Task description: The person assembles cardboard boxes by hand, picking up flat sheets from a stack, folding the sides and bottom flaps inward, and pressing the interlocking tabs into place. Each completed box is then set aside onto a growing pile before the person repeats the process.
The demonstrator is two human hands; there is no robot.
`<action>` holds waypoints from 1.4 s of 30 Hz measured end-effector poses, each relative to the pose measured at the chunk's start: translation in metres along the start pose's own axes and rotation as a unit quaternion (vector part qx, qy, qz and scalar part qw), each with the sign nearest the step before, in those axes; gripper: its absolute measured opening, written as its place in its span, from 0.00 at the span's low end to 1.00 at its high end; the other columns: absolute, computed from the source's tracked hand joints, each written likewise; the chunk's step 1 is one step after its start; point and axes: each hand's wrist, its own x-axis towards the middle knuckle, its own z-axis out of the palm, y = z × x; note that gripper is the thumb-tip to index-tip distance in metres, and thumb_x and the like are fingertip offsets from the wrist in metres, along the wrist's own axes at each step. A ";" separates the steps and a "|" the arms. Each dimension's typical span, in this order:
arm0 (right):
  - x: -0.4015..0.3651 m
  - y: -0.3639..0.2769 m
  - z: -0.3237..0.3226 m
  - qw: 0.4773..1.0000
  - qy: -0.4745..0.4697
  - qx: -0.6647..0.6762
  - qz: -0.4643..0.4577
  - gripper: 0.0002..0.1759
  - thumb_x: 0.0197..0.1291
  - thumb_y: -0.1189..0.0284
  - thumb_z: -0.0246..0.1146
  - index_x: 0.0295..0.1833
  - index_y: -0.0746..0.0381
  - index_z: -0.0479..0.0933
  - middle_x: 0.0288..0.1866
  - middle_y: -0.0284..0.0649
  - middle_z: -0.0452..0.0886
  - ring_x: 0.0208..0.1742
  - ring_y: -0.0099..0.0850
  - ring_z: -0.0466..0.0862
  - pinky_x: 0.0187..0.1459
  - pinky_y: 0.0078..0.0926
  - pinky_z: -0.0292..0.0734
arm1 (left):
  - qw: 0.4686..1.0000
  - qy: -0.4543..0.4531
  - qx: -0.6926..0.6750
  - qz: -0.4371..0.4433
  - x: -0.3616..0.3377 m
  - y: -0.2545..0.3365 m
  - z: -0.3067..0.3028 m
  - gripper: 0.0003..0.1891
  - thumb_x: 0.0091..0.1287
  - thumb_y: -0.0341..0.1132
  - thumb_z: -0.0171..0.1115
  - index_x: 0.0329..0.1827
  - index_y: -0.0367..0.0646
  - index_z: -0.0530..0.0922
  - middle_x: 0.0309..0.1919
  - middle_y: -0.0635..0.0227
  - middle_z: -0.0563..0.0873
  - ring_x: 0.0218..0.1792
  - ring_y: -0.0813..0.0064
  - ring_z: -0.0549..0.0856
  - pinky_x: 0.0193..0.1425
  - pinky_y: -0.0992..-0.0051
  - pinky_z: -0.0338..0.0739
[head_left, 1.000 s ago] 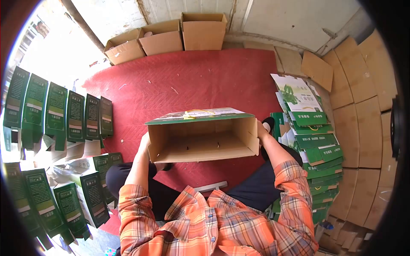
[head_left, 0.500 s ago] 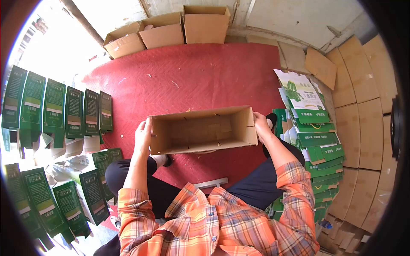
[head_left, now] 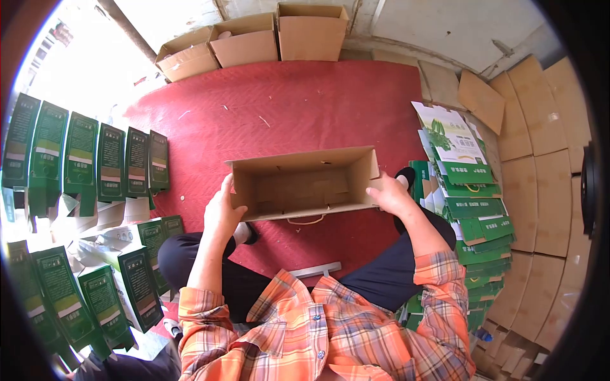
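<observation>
An open cardboard box (head_left: 298, 214), long and narrow with a bare brown inside, is held between my two hands above the red mat. Its open side faces up toward me. A thin cord handle (head_left: 306, 221) hangs at its near wall. My left hand (head_left: 222, 209) grips the left end, with the thumb by the near corner and the fingers along the outer side. At the opposite end, my right hand (head_left: 390, 193) holds the box with its thumb on the near right corner. Some fingers of both hands are hidden behind the box walls.
Green printed boxes (head_left: 82, 155) stand in rows at left. Flattened green cartons (head_left: 473, 206) are piled at right, beside stacked brown cartons (head_left: 549, 190). Three open brown boxes (head_left: 311, 38) line the far edge of the red mat (head_left: 254, 108). Dark cloth (head_left: 136, 368) shows at lower left.
The box has shifted slightly away from me and tilted, so its cord handle shows more. Both thumbs have come around to the near corners. Dark cloth has appeared at lower left.
</observation>
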 end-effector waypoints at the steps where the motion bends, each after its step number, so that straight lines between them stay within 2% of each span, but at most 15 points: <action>1: -0.002 -0.002 0.000 0.998 -0.003 -0.050 -0.038 0.35 0.56 0.65 0.67 0.68 0.63 0.65 0.55 0.57 0.80 0.58 0.52 0.79 0.61 0.40 0.73 | 0.999 0.019 0.025 0.035 0.001 0.002 0.001 0.44 0.49 0.30 0.76 0.72 0.46 0.64 0.39 0.54 0.86 0.43 0.57 0.86 0.51 0.62 0.79; 6: -0.008 -0.002 -0.001 0.996 -0.019 0.027 -0.087 0.44 0.51 0.68 0.70 0.73 0.63 0.58 0.63 0.57 0.74 0.66 0.50 0.74 0.65 0.39 0.70 | 0.994 -0.090 -0.057 0.036 0.005 0.007 0.007 0.55 0.44 0.31 0.80 0.76 0.40 0.57 0.36 0.59 0.80 0.36 0.69 0.81 0.44 0.70 0.78; 9: -0.011 -0.009 -0.004 0.992 -0.041 0.031 -0.113 0.49 0.48 0.67 0.73 0.74 0.65 0.57 0.68 0.57 0.68 0.67 0.49 0.73 0.65 0.40 0.69 | 0.981 -0.166 -0.097 0.014 0.009 0.006 0.009 0.57 0.40 0.36 0.83 0.75 0.36 0.58 0.57 0.48 0.75 0.49 0.50 0.80 0.55 0.62 0.77; 12: -0.009 -0.009 -0.003 0.991 -0.050 -0.004 -0.122 0.53 0.50 0.65 0.74 0.77 0.65 0.53 0.69 0.55 0.65 0.63 0.44 0.76 0.63 0.38 0.71 | 0.987 -0.128 -0.040 0.091 0.015 -0.004 0.018 0.55 0.41 0.38 0.83 0.74 0.35 0.60 0.63 0.45 0.70 0.61 0.47 0.75 0.64 0.60 0.73; 15: 0.011 0.002 0.006 0.960 -0.170 0.206 -0.083 0.49 0.57 0.60 0.71 0.76 0.69 0.55 0.68 0.53 0.66 0.55 0.33 0.78 0.58 0.30 0.74 | 0.980 -0.176 -0.013 0.095 0.023 0.002 0.013 0.51 0.47 0.48 0.80 0.72 0.35 0.63 0.68 0.43 0.65 0.70 0.45 0.67 0.71 0.59 0.67; 19: 0.043 0.005 0.012 0.973 -0.146 0.167 -0.069 0.42 0.61 0.56 0.67 0.72 0.71 0.63 0.66 0.53 0.70 0.59 0.36 0.78 0.60 0.32 0.73 | 0.973 -0.221 -0.028 0.067 0.032 -0.004 0.015 0.52 0.52 0.66 0.70 0.72 0.35 0.65 0.70 0.43 0.63 0.71 0.45 0.65 0.72 0.56 0.66; 22: 0.051 0.009 0.015 0.981 -0.135 0.129 -0.061 0.43 0.61 0.55 0.66 0.73 0.71 0.61 0.65 0.52 0.73 0.62 0.37 0.77 0.61 0.32 0.72 | 0.959 -0.265 0.008 0.100 0.030 -0.008 0.008 0.52 0.52 0.66 0.69 0.71 0.34 0.67 0.74 0.44 0.58 0.73 0.45 0.62 0.73 0.55 0.64; 24: 0.056 0.011 0.020 0.983 -0.108 0.139 -0.055 0.40 0.62 0.54 0.65 0.70 0.71 0.65 0.61 0.53 0.76 0.60 0.38 0.79 0.59 0.33 0.73 | 0.961 -0.227 0.027 0.155 0.029 -0.010 0.009 0.48 0.55 0.66 0.67 0.67 0.33 0.71 0.71 0.42 0.65 0.71 0.45 0.66 0.71 0.55 0.66; 27: 0.062 0.004 0.024 0.991 -0.027 0.123 -0.051 0.32 0.64 0.52 0.61 0.62 0.68 0.73 0.53 0.53 0.81 0.53 0.42 0.82 0.53 0.36 0.76 | 0.987 -0.132 -0.046 0.073 0.033 0.001 0.012 0.36 0.59 0.60 0.66 0.60 0.37 0.78 0.52 0.46 0.84 0.59 0.47 0.79 0.62 0.57 0.74; 29: 0.064 -0.001 0.024 0.993 0.088 0.068 -0.046 0.26 0.66 0.50 0.57 0.49 0.63 0.81 0.44 0.52 0.83 0.45 0.47 0.84 0.46 0.41 0.78 | 0.991 -0.117 -0.018 0.064 0.044 -0.001 0.021 0.32 0.59 0.58 0.67 0.59 0.41 0.80 0.50 0.49 0.84 0.56 0.49 0.80 0.59 0.57 0.75; 31: 0.061 -0.005 0.029 0.984 0.149 0.016 -0.097 0.24 0.65 0.51 0.58 0.48 0.63 0.81 0.43 0.51 0.84 0.45 0.48 0.84 0.46 0.42 0.78 | 0.995 -0.021 0.062 0.081 0.047 0.001 0.034 0.20 0.60 0.50 0.67 0.52 0.50 0.83 0.43 0.58 0.85 0.48 0.54 0.82 0.53 0.58 0.77; 34: 0.053 -0.009 0.036 0.956 0.220 -0.064 -0.181 0.22 0.58 0.53 0.65 0.47 0.61 0.80 0.45 0.46 0.82 0.51 0.47 0.81 0.48 0.43 0.76 | 0.984 0.071 0.106 0.125 0.047 0.004 0.051 0.12 0.60 0.42 0.66 0.44 0.48 0.84 0.42 0.58 0.85 0.48 0.53 0.81 0.52 0.58 0.77; 37: 0.025 -0.028 0.036 0.937 0.118 -0.170 -0.281 0.37 0.44 0.50 0.74 0.58 0.58 0.75 0.61 0.42 0.73 0.67 0.43 0.68 0.62 0.46 0.66 | 0.977 0.102 0.100 0.159 0.049 -0.002 0.066 0.11 0.59 0.39 0.66 0.43 0.49 0.84 0.42 0.60 0.83 0.49 0.55 0.80 0.55 0.57 0.74; 40: 0.014 -0.026 0.058 0.894 0.114 -0.309 -0.305 0.53 0.32 0.56 0.81 0.67 0.59 0.66 0.65 0.41 0.67 0.69 0.41 0.65 0.68 0.46 0.61 | 0.961 0.140 0.140 0.192 0.045 -0.002 0.075 0.12 0.57 0.39 0.68 0.43 0.48 0.83 0.43 0.63 0.80 0.50 0.58 0.78 0.59 0.57 0.68; 42: 0.018 -0.023 0.065 0.897 0.107 -0.306 -0.302 0.54 0.32 0.59 0.81 0.68 0.59 0.63 0.65 0.41 0.66 0.69 0.40 0.64 0.69 0.46 0.60 | 0.956 0.130 0.076 0.253 0.035 0.006 0.077 0.20 0.53 0.42 0.71 0.48 0.46 0.81 0.46 0.62 0.79 0.53 0.56 0.76 0.61 0.55 0.66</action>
